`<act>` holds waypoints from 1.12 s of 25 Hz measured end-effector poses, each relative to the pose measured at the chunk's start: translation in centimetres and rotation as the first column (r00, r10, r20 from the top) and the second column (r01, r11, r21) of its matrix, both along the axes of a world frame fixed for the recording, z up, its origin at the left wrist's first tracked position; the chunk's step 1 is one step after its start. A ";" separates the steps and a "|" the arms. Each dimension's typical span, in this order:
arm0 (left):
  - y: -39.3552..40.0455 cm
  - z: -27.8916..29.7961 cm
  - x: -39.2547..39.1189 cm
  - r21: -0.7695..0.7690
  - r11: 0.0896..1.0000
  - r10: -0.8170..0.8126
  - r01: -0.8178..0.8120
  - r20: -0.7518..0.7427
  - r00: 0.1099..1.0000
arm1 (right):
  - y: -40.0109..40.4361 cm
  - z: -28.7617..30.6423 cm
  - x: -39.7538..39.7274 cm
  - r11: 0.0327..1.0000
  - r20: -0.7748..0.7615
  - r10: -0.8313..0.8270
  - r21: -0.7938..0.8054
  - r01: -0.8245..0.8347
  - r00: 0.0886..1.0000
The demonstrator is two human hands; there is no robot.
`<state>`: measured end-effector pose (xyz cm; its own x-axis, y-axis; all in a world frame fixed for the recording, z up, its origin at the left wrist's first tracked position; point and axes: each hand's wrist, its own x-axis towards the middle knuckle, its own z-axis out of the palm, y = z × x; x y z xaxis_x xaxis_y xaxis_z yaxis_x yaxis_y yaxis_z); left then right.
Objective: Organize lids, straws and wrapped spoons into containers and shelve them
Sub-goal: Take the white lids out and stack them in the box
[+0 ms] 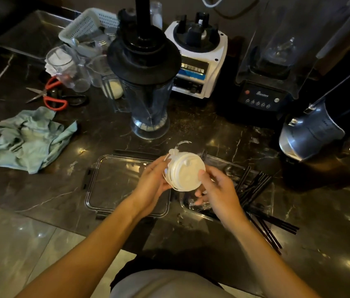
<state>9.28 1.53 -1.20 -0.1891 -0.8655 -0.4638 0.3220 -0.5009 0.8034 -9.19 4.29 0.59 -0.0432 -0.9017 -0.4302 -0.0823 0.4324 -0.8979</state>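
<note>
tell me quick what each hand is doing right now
Left hand: holding the stack of white lids.
Right hand: gripping the same stack, thumb on the top lid.

Both hands raised together, left (pixel 152 179) & right (pixel 215 188), fingers curled.

The black blender base (pixel 262 94) carries a small pale brand word, too blurred to read. The white blender base (pixel 195 67) has a dark label with pale characters, also unreadable.
</note>
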 end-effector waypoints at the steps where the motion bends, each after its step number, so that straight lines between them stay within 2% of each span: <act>1: 0.1 0.1 0.2 0.014 1.000 0.012 -0.012 -0.016 1.000 | 0.0 -0.1 0.6 1.000 -0.028 0.009 -0.012 -0.009 1.000; 3: 0.3 0.0 0.6 0.053 0.998 0.047 -0.044 -0.051 0.998 | -0.1 -0.1 1.7 0.997 -0.111 0.033 -0.066 -0.040 0.993; 4: 0.3 0.0 0.9 0.073 0.996 0.056 -0.051 -0.075 0.996 | -0.2 -0.2 2.0 0.990 -0.202 0.057 -0.114 -0.081 0.978; 7: 0.4 -0.3 1.7 0.100 0.994 0.055 -0.043 -0.115 0.992 | -0.3 -0.1 2.7 0.937 -0.522 0.154 -0.193 -0.292 0.839; 12: 0.4 -0.2 2.8 0.060 0.996 0.066 -0.060 -0.109 0.992 | -0.6 0.7 4.1 0.862 -0.610 0.347 -0.092 -0.499 0.713; 15: 0.6 -0.4 3.4 0.076 0.993 0.101 -0.094 -0.088 0.991 | -1.1 0.7 5.2 0.846 -0.719 0.346 -0.039 -0.532 0.603; 18: 0.7 -0.5 4.1 0.107 0.988 0.124 -0.112 -0.110 0.986 | -1.2 0.8 6.0 0.828 -0.764 0.332 -0.044 -0.559 0.553; 22: 0.9 -0.4 4.8 0.099 0.987 0.139 -0.127 -0.133 0.981 | -1.3 0.6 6.1 0.823 -0.717 0.357 -0.062 -0.564 0.599; 24: 1.0 -0.6 4.9 0.092 0.987 0.143 -0.132 -0.130 0.981 | -1.3 0.5 5.8 0.839 -0.621 0.372 -0.094 -0.536 0.690; 26: 0.9 -1.0 5.0 0.095 0.985 0.154 -0.142 -0.143 0.978 | -1.3 0.2 5.4 0.873 -0.457 0.365 -0.135 -0.469 0.811; 28: 0.7 -1.3 5.0 0.095 0.984 0.164 -0.152 -0.140 0.976 | -1.2 -0.2 4.7 0.894 -0.355 0.346 -0.156 -0.420 0.868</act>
<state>14.31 2.22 -2.45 -0.1244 -0.8494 -0.5129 0.5142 -0.4973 0.6988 -4.44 3.06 0.41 0.2280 -0.9435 -0.2405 -0.4895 0.1024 -0.8660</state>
